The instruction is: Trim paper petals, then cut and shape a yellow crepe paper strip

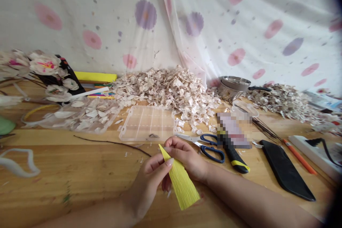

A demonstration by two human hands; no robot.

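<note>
A strip of yellow crepe paper (182, 185) hangs slanted between my two hands, its narrow end up and its wide end toward me. My left hand (149, 178) pinches its left edge between thumb and fingers. On the other edge, near the narrow tip, my right hand (187, 158) grips the paper with its fingers curled. A thin dark stem (112, 141) runs from the left up to my left hand, where its end is hidden. Just beyond my right hand lie blue-handled scissors (205, 144), their blades partly spread.
A clear compartment box (148, 123) and a large heap of pale petals (171, 92) lie behind my hands. On the right are a black-handled tool (235, 155), a black phone-like slab (287, 169), an orange stick (299, 156) and a power strip (317, 156). Paper flowers (45, 64) stand left.
</note>
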